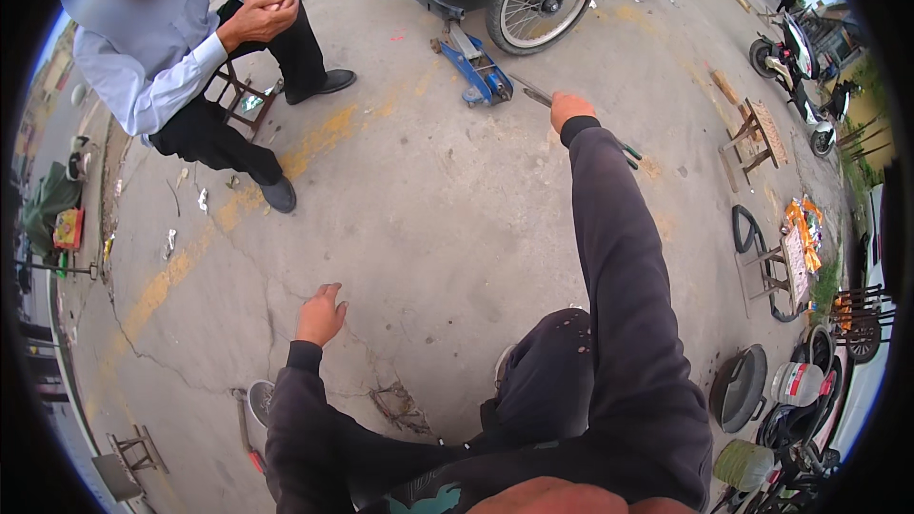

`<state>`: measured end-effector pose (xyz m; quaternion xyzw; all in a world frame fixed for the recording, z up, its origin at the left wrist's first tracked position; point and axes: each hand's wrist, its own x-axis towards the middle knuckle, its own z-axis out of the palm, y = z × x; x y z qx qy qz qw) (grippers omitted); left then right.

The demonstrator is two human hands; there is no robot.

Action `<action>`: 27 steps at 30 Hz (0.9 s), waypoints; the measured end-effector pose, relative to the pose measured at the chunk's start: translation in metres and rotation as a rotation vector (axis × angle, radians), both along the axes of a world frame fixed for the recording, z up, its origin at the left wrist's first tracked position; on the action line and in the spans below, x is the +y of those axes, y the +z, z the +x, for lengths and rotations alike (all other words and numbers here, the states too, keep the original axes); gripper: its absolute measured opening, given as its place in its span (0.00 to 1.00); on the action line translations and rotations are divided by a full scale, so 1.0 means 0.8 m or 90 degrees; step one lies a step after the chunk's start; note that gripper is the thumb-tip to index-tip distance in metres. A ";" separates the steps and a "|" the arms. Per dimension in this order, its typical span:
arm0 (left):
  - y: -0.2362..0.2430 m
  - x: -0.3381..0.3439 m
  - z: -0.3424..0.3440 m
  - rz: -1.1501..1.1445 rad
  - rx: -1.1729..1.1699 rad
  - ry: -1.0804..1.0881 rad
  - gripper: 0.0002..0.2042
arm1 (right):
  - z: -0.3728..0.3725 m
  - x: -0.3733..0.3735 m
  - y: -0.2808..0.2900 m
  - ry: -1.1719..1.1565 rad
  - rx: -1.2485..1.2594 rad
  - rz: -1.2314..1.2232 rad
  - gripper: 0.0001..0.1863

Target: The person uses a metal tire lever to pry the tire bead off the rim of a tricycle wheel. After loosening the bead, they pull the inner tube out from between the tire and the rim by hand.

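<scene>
With the right hand (572,112) wrapped around a metal bar (540,95) beside the blue floor jack (489,84) at upper centre, and the left hand (322,316) loose and empty at lower left, a firm grip along its length should best keep the bar steady.

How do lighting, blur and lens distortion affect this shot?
Head view: soft, even daylight, no harsh shadows on the concrete ground; head view: a blurred patch hides the face of the seated person, while the left hand, right hand and blue jack look reasonably clear; head view: fisheye bending toward the rim, with black corners.
</scene>
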<state>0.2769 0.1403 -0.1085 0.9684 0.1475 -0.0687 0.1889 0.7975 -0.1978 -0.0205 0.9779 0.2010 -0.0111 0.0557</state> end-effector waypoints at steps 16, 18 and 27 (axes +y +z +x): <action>0.392 -0.106 0.711 -0.299 -0.490 0.089 0.30 | 0.002 -0.267 -0.066 -0.236 0.363 -0.073 0.15; 0.408 -0.095 0.779 0.101 -0.626 -0.061 0.29 | 0.010 -0.291 -0.065 -0.291 0.393 -0.055 0.15; 0.497 -0.036 1.042 0.452 -0.727 0.018 0.37 | 0.112 -0.428 0.022 -0.401 0.195 0.001 0.14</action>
